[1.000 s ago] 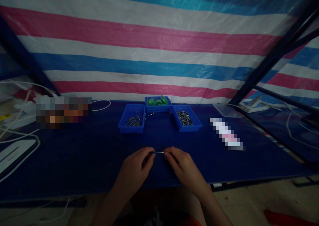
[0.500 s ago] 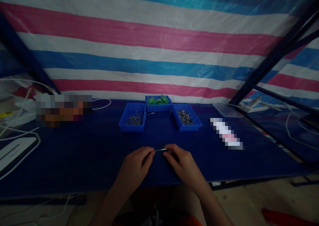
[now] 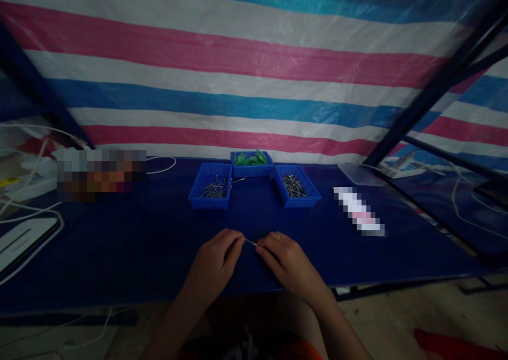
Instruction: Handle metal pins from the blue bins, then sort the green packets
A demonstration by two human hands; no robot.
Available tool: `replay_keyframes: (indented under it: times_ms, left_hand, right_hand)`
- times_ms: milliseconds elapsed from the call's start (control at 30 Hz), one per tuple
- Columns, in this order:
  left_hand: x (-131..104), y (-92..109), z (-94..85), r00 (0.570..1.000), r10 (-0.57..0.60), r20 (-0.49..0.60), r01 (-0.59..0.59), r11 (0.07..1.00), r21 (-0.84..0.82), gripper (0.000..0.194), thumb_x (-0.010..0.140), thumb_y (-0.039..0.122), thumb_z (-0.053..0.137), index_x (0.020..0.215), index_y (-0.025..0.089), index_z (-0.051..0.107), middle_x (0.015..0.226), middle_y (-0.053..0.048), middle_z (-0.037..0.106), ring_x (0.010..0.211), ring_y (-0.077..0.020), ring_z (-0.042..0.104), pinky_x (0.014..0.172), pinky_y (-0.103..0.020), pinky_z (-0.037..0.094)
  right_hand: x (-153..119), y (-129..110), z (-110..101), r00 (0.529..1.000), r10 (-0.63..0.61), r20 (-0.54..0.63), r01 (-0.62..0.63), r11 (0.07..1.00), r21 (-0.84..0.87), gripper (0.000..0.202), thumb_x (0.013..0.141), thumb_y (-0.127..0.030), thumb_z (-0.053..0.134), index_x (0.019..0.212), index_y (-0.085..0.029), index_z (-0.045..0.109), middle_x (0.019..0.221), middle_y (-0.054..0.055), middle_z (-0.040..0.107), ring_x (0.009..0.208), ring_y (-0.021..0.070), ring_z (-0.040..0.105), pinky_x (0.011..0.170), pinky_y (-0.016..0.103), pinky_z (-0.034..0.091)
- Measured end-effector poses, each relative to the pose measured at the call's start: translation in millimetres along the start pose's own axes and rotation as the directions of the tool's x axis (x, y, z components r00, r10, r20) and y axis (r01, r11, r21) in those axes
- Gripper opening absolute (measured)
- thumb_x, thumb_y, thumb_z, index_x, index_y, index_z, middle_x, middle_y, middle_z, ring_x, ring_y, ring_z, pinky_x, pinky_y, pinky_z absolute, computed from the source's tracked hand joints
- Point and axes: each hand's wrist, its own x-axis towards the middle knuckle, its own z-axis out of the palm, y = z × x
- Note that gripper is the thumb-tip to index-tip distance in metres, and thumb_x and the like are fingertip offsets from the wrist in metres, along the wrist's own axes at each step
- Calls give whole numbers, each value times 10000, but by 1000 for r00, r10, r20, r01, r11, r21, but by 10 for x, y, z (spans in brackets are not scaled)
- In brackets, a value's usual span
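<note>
Both hands meet over the near middle of the blue table, just in front of the trays. My left hand is closed, with thumb and fingertips pinching the left end of a thin metal pin. At the pin's other end, my right hand pinches it between thumb and fingers, hiding that tip. A short bare stretch of the pin shows between the hands, sloping slightly down to the right. Beyond lie a left blue tray of long thin metal pins and a right blue tray of shorter metal pieces.
Between and behind them stands a third blue tray holding green plastic pieces. A loose pin lies by the left tray. White cables run along the left side. A blurred white strip lies at right; a striped sheet hangs behind.
My right hand has moved slightly down and left, closer to my left hand. Less of the pin shows, and it now tilts down to the right.
</note>
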Motion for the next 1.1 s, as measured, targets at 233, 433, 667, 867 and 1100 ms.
replay_keyframes:
  times_ms: [233,433,667,867,1100]
  left_hand:
    - [-9,26,-10,999,48,-19,-49,998,-31,190,911,249,401,901,199,584,891,-14,602,816,-124,583,763,-243,446]
    - [-13,27,-19,999,43,-27,-43,999,11,196,908,256,410,903,202,599,876,-12,615,790,-123,594,741,-234,457]
    - [-17,25,22,985,71,156,-95,984,153,206,903,235,424,885,223,629,836,8,619,779,-127,597,715,-233,441]
    - [-12,59,14,977,98,188,-138,967,213,221,904,216,410,869,204,628,812,-2,614,761,-131,593,670,-226,433]
    - [-24,23,17,972,132,193,-171,964,202,212,889,172,414,820,187,613,777,-4,601,725,-124,580,622,-222,406]
  right_hand:
    - [6,-9,8,999,-39,18,40,998,-39,190,915,-248,437,865,-186,610,821,29,616,799,152,562,756,291,419]
    - [-6,-6,-20,995,80,-67,-69,984,164,174,919,-279,430,882,-199,581,825,18,633,778,143,593,730,266,436]
    - [-42,-35,-65,991,96,-93,-68,961,268,164,914,-288,440,905,-197,576,800,8,639,731,127,600,705,237,445]
    - [-60,-50,-72,999,15,-28,-6,957,291,151,897,-254,470,963,-208,598,846,10,657,783,126,609,738,238,456]
    - [-81,-45,-70,996,-79,36,65,953,295,268,874,-244,504,1132,-250,577,852,4,647,758,117,592,718,235,459]
